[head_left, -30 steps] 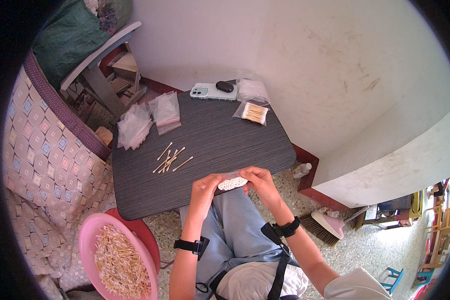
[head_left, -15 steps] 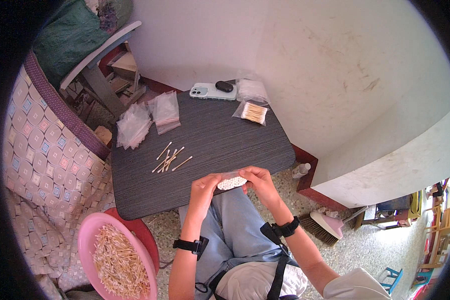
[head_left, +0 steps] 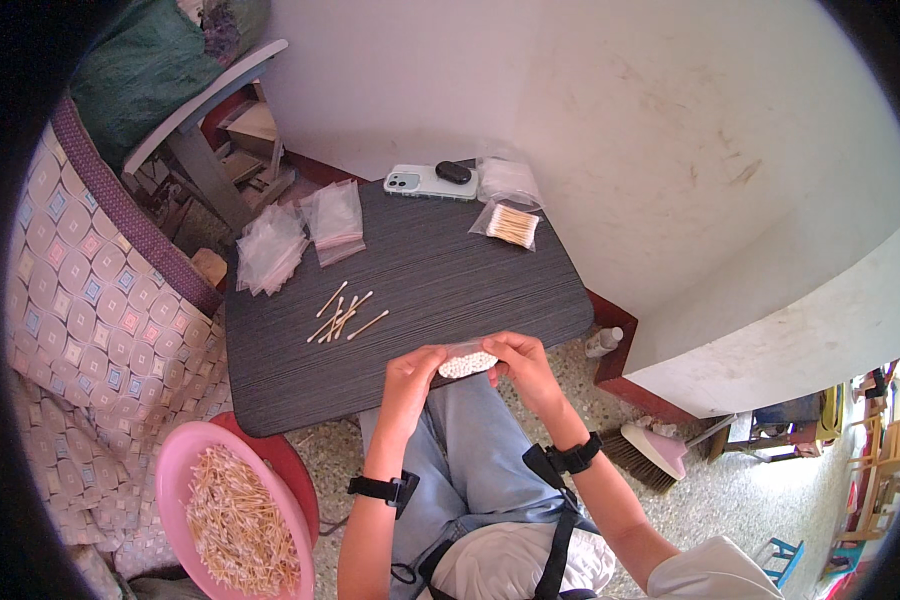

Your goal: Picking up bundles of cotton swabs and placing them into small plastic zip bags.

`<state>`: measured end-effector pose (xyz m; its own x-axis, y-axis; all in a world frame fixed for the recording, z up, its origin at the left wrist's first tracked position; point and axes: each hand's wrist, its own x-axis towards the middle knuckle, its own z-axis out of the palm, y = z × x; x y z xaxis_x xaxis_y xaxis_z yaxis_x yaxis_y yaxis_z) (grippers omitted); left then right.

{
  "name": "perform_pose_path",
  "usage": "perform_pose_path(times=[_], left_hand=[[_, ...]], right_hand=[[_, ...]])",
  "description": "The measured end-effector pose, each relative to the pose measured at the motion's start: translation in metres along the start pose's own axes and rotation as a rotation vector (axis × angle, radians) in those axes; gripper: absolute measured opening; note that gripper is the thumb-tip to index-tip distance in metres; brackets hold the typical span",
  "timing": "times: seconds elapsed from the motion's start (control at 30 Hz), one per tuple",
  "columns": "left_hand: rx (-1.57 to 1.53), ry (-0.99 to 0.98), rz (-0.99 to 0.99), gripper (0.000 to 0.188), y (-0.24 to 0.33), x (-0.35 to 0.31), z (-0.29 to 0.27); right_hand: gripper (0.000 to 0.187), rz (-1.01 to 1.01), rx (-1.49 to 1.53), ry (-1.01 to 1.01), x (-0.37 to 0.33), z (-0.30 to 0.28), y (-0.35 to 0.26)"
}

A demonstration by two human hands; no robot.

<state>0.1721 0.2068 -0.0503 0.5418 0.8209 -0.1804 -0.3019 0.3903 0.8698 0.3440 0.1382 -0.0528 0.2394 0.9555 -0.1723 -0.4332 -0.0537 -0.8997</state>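
Note:
Between my two hands, over the near edge of the dark table (head_left: 440, 270), is a clear plastic bag of cotton swabs (head_left: 467, 364), its white swab tips facing me. My left hand (head_left: 411, 378) pinches the bag's left end with thumb and fingers. At the right end my right hand (head_left: 520, 360) grips it the same way. Several loose cotton swabs (head_left: 342, 318) lie crossed on the table, left of my hands. A filled bag of swabs (head_left: 512, 226) rests at the far right of the tabletop.
Flat clear bags (head_left: 270, 250) and a second stack of bags (head_left: 335, 220) lie at the far left. Beyond are a phone (head_left: 410, 181), a black case (head_left: 453, 173) and more plastic bags (head_left: 508, 182). A pink basin (head_left: 170, 470) full of swabs stands lower left; a broom (head_left: 650, 455) lies right.
Both hands keep their hold on the bag of swabs in nearly the same place. The whole view has shifted very slightly.

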Motion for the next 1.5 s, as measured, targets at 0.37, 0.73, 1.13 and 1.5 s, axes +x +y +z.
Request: perform_pose_path(times=[0.37, 0.73, 1.13, 1.5], left_hand=[[-0.019, 0.004, 0.001, 0.02, -0.0022, 0.0022, -0.0014], [0.037, -0.015, 0.025, 0.022, -0.0053, 0.0026, -0.0054], [-0.008, -0.039, 0.044, 0.022, -0.0044, 0.0023, -0.0033], [0.028, -0.006, 0.004, 0.02, -0.0021, 0.0012, -0.0041]], right_hand=[[0.018, 0.011, -0.009, -0.002, 0.001, 0.0001, -0.0009], [0.018, 0.008, -0.002, -0.006, -0.0004, 0.0, -0.0012], [0.019, 0.014, -0.002, -0.001, 0.0, -0.0004, -0.0022], [0.02, 0.016, -0.006, 0.0, -0.0013, 0.0019, -0.004]])
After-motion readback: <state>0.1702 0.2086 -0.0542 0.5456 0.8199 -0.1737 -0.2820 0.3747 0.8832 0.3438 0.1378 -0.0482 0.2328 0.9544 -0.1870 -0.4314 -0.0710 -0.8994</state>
